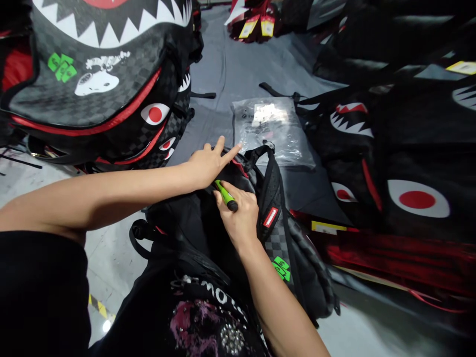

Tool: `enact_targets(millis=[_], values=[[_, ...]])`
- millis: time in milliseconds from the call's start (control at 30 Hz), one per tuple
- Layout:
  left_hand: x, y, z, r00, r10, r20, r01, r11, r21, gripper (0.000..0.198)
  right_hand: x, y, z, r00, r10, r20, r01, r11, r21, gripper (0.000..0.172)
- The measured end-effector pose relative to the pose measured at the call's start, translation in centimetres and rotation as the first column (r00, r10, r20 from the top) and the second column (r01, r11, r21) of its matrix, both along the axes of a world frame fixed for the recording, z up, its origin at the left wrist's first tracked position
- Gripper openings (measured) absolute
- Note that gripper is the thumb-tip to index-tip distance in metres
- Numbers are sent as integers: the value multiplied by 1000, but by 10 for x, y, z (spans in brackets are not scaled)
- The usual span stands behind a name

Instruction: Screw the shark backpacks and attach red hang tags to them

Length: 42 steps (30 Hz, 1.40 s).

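A black backpack [238, 233] with a checkered strap and a red label lies open in front of my body. My right hand [240, 213] is closed round a green marker pen [226, 195] with a black end, its far tip down against the dark fabric. On the upper edge of the backpack rests my left hand [210, 163], fingers stretched and spread apart. Its thumb side is partly hidden. What lies under the pen tip cannot be made out in the dark cloth.
Shark-face backpacks [100, 99] are stacked at the left, and more black ones [416, 193] lie at the right. Beyond my hands, a clear plastic bag [273, 131] lies on the grey cloth-covered table [208, 74]. Red bags with yellow-white tags [256, 25] sit at the back.
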State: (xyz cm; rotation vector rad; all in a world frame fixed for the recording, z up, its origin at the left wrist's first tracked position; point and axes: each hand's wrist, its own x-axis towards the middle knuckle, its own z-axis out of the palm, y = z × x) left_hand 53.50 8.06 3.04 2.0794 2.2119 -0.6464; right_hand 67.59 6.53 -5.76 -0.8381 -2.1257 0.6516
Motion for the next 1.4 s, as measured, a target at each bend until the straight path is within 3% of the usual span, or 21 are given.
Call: enact_targets(millis=[133, 233, 467, 600, 700, 1000, 1400], values=[[-9, 1, 4, 997, -69, 24, 69, 997, -35, 81, 2, 0, -1, 999, -2, -45, 2, 1000, -11, 25], [-17, 5, 7, 994, -87, 59, 91, 994, -64, 83, 2, 0, 0, 998, -9, -59, 7, 999, -31, 24], [-14, 12, 8, 995, 29, 91, -14, 986, -164, 121, 0, 2, 0, 998, -2, -66, 0, 1000, -23, 23], [-11, 10, 3, 998, 32, 61, -26, 995, -100, 109, -1, 3, 0, 999, -9, -53, 7, 999, -39, 22], [-18, 11, 3, 996, -6, 94, 18, 992, -126, 101, 1, 3, 3, 998, 4, -62, -8, 998, -65, 21], [-26, 20, 14, 983, -2, 181, 48, 968, -247, 105, 2, 6, 19, 997, 50, -65, -63, 973, -222, 25], [-34, 29, 6, 978, -11, 209, 70, 959, -275, 105, -11, 14, 20, 997, 59, -41, -69, 958, -277, 26]])
